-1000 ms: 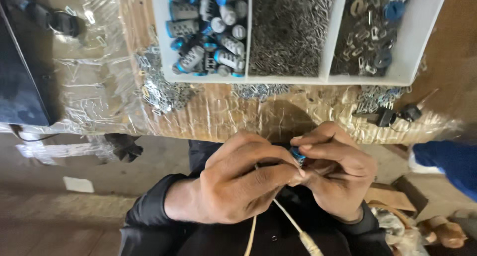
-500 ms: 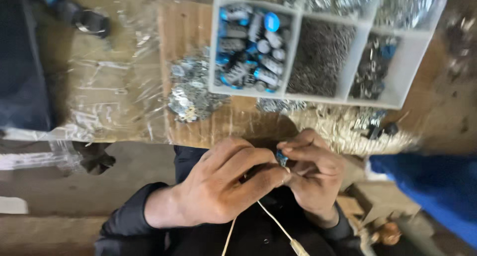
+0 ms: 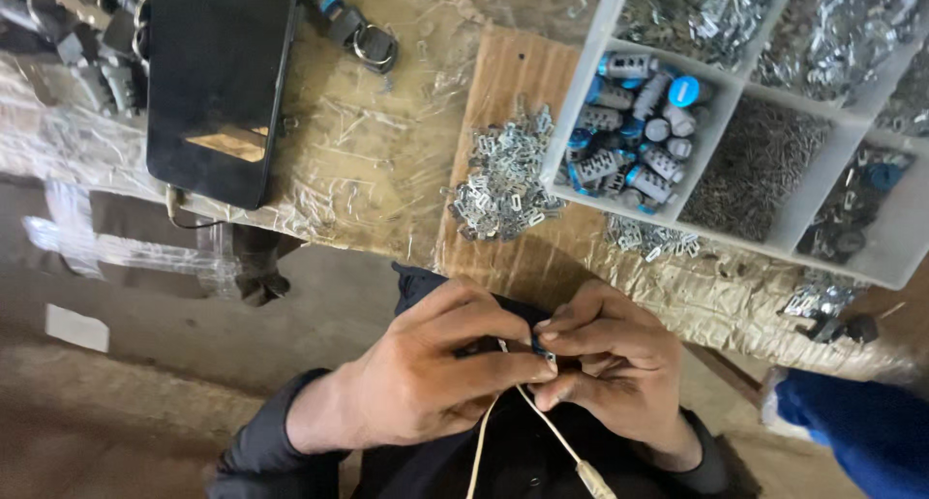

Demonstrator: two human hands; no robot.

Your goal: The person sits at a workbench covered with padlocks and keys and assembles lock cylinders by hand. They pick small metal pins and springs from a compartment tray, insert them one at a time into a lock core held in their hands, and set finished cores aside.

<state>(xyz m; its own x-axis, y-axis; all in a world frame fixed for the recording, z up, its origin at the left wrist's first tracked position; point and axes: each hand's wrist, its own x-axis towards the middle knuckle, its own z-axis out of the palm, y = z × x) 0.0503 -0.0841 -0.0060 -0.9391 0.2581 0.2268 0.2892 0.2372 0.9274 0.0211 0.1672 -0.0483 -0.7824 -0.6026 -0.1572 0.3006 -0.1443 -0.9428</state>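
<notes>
**Where everything sits on the bench**

Both hands are low in the middle, in front of the table edge: left hand and right hand touching, pinching a small part between them. A thin cable hangs down from that spot. Behind them a cardboard sheet lies on the table, with a pile of little metal clips on it. Right of the pile sits a divided tray (one compartment holds small cylinders). A flat tablet lies far left, and a key ring just beside its right edge.
</notes>
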